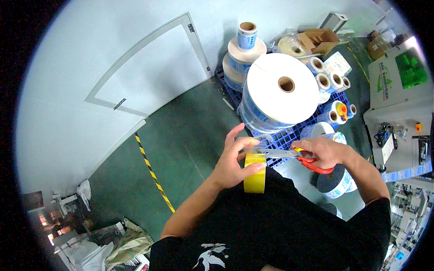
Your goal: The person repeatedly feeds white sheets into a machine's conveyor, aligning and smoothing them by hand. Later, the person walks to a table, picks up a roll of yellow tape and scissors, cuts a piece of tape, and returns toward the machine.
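My left hand (230,165) grips a roll of yellow tape (254,177) close to my chest, thumb on its face and fingers curled near its upper edge. A clear, shiny strip (263,138) shows by those fingers; whether it comes off the roll I cannot tell. My right hand (324,151) is closed around scissors (282,154) with red and yellow handles. Their metal blades point left, across the top of the tape roll and next to my left fingertips. How far the blades are apart is hard to make out.
Ahead, a very large white roll (271,97) stands on a blue plastic pallet (285,137) among smaller label rolls (323,81) and a cardboard box (318,41). A machine (398,90) is on the right. Left are a white door (153,67) and a yellow-black floor stripe (153,174).
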Demonstrator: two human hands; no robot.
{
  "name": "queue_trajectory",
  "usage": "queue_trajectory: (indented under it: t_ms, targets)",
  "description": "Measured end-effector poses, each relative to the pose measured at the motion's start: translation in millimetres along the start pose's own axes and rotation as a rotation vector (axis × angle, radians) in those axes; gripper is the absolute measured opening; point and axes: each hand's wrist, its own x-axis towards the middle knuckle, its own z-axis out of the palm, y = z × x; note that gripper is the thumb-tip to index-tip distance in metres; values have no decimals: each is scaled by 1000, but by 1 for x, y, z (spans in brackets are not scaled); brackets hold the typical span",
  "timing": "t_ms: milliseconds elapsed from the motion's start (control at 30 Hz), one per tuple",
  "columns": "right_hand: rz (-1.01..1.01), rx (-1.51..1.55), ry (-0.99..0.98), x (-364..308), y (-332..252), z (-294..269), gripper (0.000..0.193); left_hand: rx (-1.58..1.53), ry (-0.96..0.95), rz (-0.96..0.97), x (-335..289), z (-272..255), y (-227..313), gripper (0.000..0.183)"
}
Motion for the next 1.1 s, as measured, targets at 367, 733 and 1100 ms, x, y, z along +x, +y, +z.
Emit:
queue_trajectory:
  t_ms: [367,733,1100]
  targets:
    - [-4,-99,-103,16,-2,-14,52,-73,-38,-35,3,1,-3,56]
    - [-5,-193,-143,23,-4,-16,52,-119,-78,-49,4,0,-11,58]
    - [9,-148,-137,24,-3,-8,45,-186,-38,-100,2,2,-13,71]
